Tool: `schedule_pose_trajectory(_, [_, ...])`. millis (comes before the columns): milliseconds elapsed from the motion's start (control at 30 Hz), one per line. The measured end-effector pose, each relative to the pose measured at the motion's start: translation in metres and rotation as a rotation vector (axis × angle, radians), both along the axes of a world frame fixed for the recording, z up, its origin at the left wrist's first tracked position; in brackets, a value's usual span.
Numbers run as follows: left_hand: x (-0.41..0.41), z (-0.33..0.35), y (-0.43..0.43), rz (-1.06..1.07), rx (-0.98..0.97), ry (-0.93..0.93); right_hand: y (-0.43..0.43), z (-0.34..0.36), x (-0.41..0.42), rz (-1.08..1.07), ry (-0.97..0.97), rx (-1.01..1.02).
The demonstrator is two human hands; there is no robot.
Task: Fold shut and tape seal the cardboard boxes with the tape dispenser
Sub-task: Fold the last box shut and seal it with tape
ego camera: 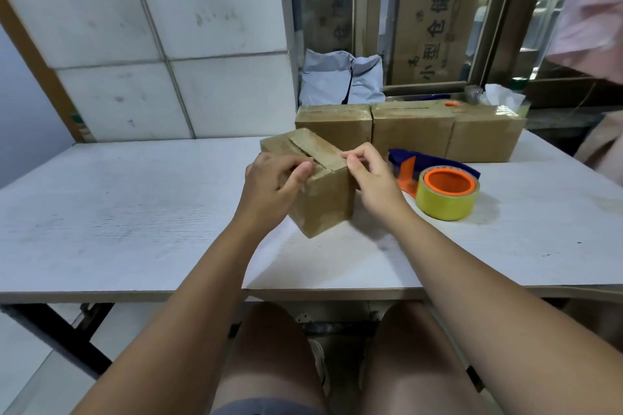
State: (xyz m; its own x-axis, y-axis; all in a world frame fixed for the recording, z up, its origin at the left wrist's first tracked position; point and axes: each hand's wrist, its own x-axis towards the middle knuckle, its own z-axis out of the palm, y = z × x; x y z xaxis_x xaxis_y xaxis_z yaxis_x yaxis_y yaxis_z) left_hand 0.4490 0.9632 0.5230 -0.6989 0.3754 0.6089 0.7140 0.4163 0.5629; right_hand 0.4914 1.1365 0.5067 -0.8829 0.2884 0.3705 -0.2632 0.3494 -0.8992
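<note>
Flap-folding step: left hand (276,178) grips the box (322,209) on top, right hand (371,175) pinches its upper edge. Next, probably fetch the tape dispenser (445,194) at three o'clock.

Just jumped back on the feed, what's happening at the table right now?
A person is folding shut the small cardboard box mid-table: the left hand grips its top edge, the right hand pinches a flap. A gap shows between the flaps. The tape dispenser lies untouched on the table to the right. More boxes stand at the back.
</note>
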Motion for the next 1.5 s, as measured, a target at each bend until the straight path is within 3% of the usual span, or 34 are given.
schedule_pose_trajectory(100, [-0.001, 0.001, -0.008, 0.021, 0.055, -0.001, -0.002, 0.006, 0.001, 0.041, -0.032, -0.145])
schedule_pose_trajectory(200, [-0.006, -0.001, -0.010, 0.193, 0.082, -0.010, -0.003, 0.009, 0.002, 0.052, -0.062, -0.197])
schedule_pose_trajectory(333, [-0.007, -0.005, -0.011, 0.387, 0.312, -0.141, -0.007, 0.013, 0.003, 0.047, -0.105, -0.200])
schedule_pose_trajectory(467, [-0.009, -0.003, -0.014, 0.346, 0.398, -0.314, -0.020, 0.019, 0.007, -0.170, -0.014, -0.080])
schedule_pose_trajectory(567, [-0.007, -0.007, -0.020, 0.368, 0.504, -0.398, -0.032, 0.019, 0.016, -0.320, 0.021, -0.136])
schedule_pose_trajectory(700, [-0.001, -0.013, -0.024, 0.318, 0.625, -0.471, -0.055, 0.011, 0.021, -0.246, -0.083, -0.317])
schedule_pose_trajectory(900, [0.012, -0.030, -0.028, -0.036, 0.896, -0.690, -0.060, 0.014, 0.030, -0.209, -0.060, -0.420])
schedule_pose_trajectory(1000, [0.012, -0.030, -0.034, -0.066, 0.885, -0.724, -0.051, 0.020, 0.031, -0.180, -0.066, -0.446])
schedule_pose_trajectory(1200, [0.011, -0.026, -0.036, -0.001, 0.781, -0.571, -0.046, 0.014, 0.025, -0.189, -0.073, -0.367])
schedule_pose_trajectory(1500, [0.010, -0.028, -0.036, -0.194, 0.784, -0.570, -0.048, 0.010, 0.024, -0.214, -0.060, -0.323])
